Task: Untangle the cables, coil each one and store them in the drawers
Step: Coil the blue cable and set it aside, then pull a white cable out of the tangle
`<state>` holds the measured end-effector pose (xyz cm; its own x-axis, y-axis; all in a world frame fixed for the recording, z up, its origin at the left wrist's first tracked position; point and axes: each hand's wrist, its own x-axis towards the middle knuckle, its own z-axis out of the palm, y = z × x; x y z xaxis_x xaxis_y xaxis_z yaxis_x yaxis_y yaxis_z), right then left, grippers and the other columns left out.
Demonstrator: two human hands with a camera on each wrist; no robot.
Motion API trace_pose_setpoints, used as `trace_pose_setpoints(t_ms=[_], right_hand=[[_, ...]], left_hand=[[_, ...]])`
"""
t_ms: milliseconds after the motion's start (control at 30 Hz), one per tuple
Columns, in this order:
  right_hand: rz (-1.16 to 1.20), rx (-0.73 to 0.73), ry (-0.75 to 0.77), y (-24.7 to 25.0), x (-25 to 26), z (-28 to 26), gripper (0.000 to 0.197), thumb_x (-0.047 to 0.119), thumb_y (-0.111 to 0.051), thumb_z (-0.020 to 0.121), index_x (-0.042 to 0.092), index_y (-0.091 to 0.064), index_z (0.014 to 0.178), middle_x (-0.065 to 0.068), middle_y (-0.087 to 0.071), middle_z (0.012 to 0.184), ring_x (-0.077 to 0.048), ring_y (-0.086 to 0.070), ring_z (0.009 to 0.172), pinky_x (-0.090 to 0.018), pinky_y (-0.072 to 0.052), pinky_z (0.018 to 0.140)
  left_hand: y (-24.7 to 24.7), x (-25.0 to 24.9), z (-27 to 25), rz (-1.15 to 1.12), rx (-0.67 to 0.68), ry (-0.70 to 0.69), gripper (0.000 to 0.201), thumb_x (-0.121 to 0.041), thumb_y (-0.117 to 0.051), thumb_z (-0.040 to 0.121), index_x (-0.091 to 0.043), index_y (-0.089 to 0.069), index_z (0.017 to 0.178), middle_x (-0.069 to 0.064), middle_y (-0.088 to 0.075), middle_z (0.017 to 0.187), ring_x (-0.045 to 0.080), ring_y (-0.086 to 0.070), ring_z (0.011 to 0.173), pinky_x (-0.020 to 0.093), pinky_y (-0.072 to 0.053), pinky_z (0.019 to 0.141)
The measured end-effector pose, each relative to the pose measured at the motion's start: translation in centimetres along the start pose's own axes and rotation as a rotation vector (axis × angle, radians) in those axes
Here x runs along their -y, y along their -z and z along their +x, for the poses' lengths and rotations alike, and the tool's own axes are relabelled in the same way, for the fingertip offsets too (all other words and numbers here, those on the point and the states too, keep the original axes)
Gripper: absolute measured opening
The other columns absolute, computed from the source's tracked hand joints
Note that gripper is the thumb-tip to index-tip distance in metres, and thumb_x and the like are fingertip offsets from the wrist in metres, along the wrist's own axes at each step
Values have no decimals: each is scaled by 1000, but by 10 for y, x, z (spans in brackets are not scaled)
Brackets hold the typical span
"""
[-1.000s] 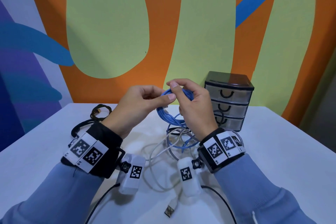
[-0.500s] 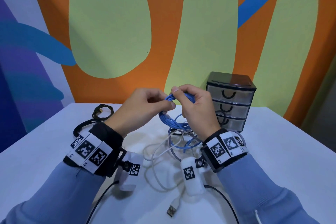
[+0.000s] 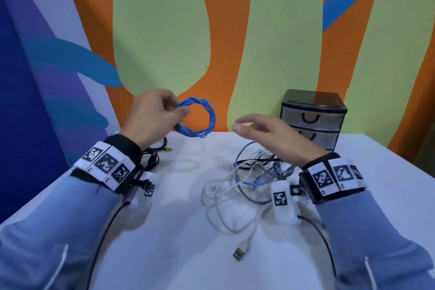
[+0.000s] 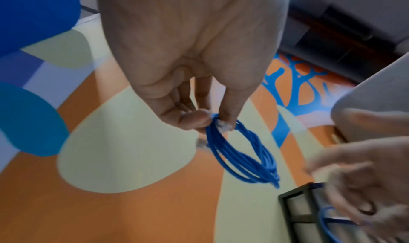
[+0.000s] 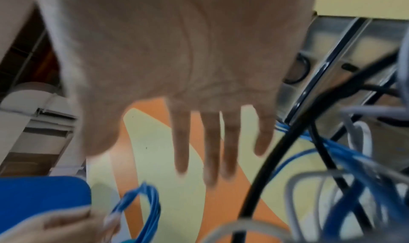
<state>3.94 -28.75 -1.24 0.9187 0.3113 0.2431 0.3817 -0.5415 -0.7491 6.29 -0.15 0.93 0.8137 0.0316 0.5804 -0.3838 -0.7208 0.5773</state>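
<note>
Hold the coiled blue round-jacketed cable (image 3: 196, 118) in your left hand (image 3: 153, 117), raised above the white table (image 3: 376, 172). Thumb and fingertips pinch one side of the ring, with the clear plug (image 4: 223, 125) trapped under the thumb; this appears to keep the turns from springing loose, so do not relax the pinch. Your right hand (image 3: 266, 132) is free, with the fingers straight, empty, and well apart from the left. It hovers over the remaining tangle of white, blue and black cables (image 3: 254, 176), just in front of the small three-drawer cabinet with a black top and translucent fronts (image 3: 313, 115). All drawers appear closed. Use the free hand to pull one handle, then lower the coil in flat.
</note>
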Motion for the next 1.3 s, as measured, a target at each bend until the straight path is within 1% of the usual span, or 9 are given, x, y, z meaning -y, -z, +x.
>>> trace_pose_setpoints(t_ms=[167,333,533,733,867,967,1133,1233,1300], right_hand=[[-195,338,-44,-10,-11,-2,14,39,-87,83,33,-82,95,-2,-76,96,-20,-68,84,-30,-50,75],[-171,241,-12,-27,-20,8,7,28,-85,85,22,-84,81,-9,-73,75,-9,-52,60,-20,-40,56],[53,81,52,-39,-28,19,6,16,-78,93,18,-84,93,-16,-76,82,-14,-61,66,-27,-50,67],[392,-116,17,-55,-22,24,8,11,-74,95,10,-82,95,-9,-69,76,-15,-60,66,-24,-55,68],[474,-244,5,-54,-20,24,10,12,-73,96,7,-81,95,-4,-66,70,-10,-56,61,-20,-51,61],[462,-262,0,-55,-18,25,15,17,-70,98,9,-82,92,-6,-66,76,-12,-57,67,-23,-51,63],[433,-331,39,-54,-20,29,33,29,-64,102,9,-79,81,-8,-61,73,-17,-52,66,-34,-46,63],[366,-369,29,-46,-27,30,37,36,-64,102,16,-77,74,-1,-71,74,-13,-59,64,-31,-49,65],[293,-371,-1,-43,-32,30,36,37,-65,102,15,-78,76,9,-70,70,-7,-59,62,-34,-49,69]], left_hand=[[33,67,29,230,-33,307,24,-25,-79,81,-12,-73,62,4,-74,67,29,-71,82,42,-61,77],[49,133,33,385,87,625,23,-17,-79,81,-2,-71,65,10,-67,56,25,-61,52,28,-48,52],[42,180,32,355,196,783,16,-9,-78,83,6,-71,85,20,-69,72,32,-65,67,37,-54,69],[38,153,37,442,312,723,45,-34,-77,96,6,-66,114,25,-73,111,42,-73,108,42,-59,89],[40,95,33,609,275,472,54,-55,-71,95,-5,-70,115,18,-74,117,38,-69,106,48,-58,96],[23,23,17,197,354,229,55,-69,-58,97,-19,-77,110,-3,-76,115,24,-68,108,44,-54,101],[-15,-70,-11,-93,750,-14,38,-53,-65,101,-19,-78,91,0,-79,84,16,-72,73,29,-55,72],[-32,-83,-9,-321,561,-76,37,-34,-62,107,-3,-69,87,-5,-54,54,14,-47,49,27,-43,53],[-34,-87,-3,-566,358,-50,34,-31,-58,109,-8,-62,84,-10,-37,51,10,-29,44,23,-29,45]])
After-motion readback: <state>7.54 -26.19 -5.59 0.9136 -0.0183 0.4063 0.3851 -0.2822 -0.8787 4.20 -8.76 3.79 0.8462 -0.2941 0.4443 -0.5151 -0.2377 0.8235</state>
